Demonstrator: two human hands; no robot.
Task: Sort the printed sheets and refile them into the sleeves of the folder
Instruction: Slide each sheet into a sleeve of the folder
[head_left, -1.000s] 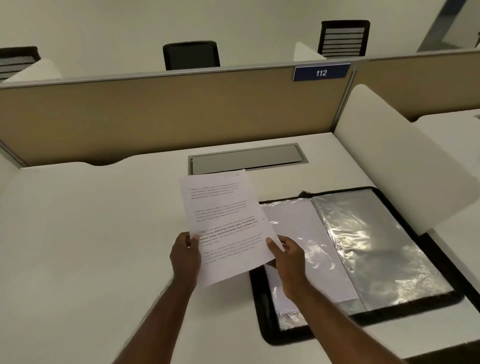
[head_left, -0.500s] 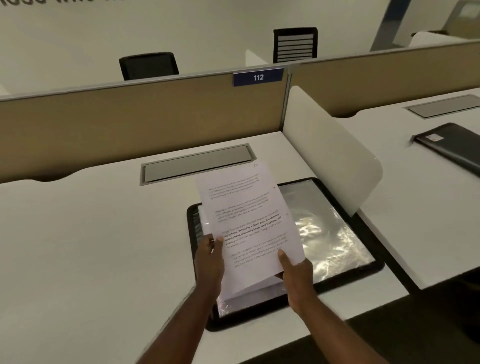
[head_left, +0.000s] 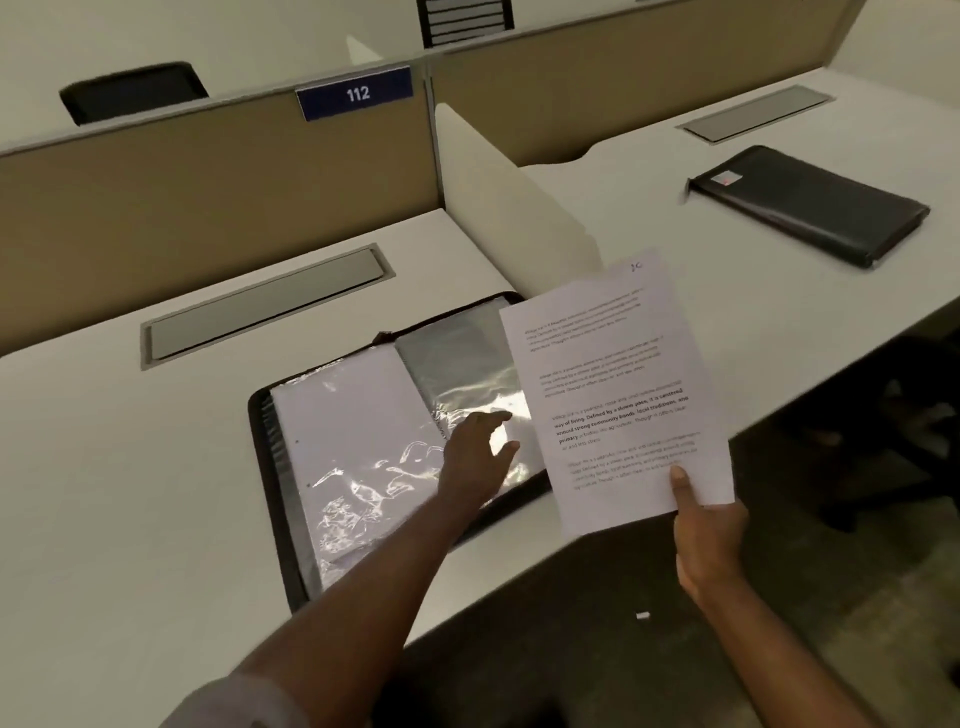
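head view: our right hand (head_left: 706, 525) pinches the printed sheets (head_left: 615, 389) by the lower edge, thumb on top, holding them up to the right of the folder (head_left: 291, 519) so the pages stay uncovered. our left hand (head_left: 475, 457), fingers spread and empty, reaches over the clear sleeves (head_left: 467, 374), probably to open one for filing.

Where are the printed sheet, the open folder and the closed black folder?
printed sheet (head_left: 613, 395): head view, middle of the page, held by the right hand (head_left: 709, 535).
open folder (head_left: 353, 426): head view, left sleeve holding a white sheet.
closed black folder (head_left: 810, 202): head view, middle of its cover, on the neighbouring desk.
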